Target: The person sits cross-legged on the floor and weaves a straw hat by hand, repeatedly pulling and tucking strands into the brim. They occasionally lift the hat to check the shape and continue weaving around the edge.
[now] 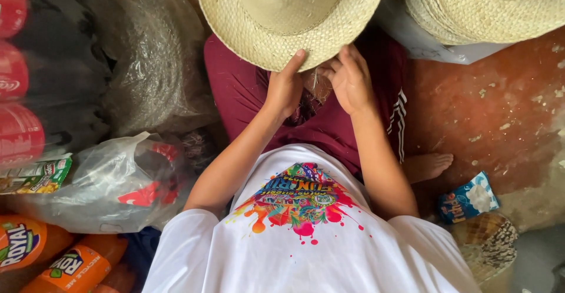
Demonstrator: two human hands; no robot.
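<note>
Here, three red-capped bottles (pixel 15 72) and two orange bottles (pixel 56 257) are standing at left beside a reddish floor (pixel 500 110). The left hand (pixel 285 87) and right hand (pixel 352 81) are gripping one straw hat (pixel 282 16) over the lap; a hat stack (pixel 488 4) is lying right.

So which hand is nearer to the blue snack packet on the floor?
The right hand. It sits at the brim of the straw hat, on the same side as the blue snack packet, which lies lower on the floor. The left hand grips the brim farther away.
</note>
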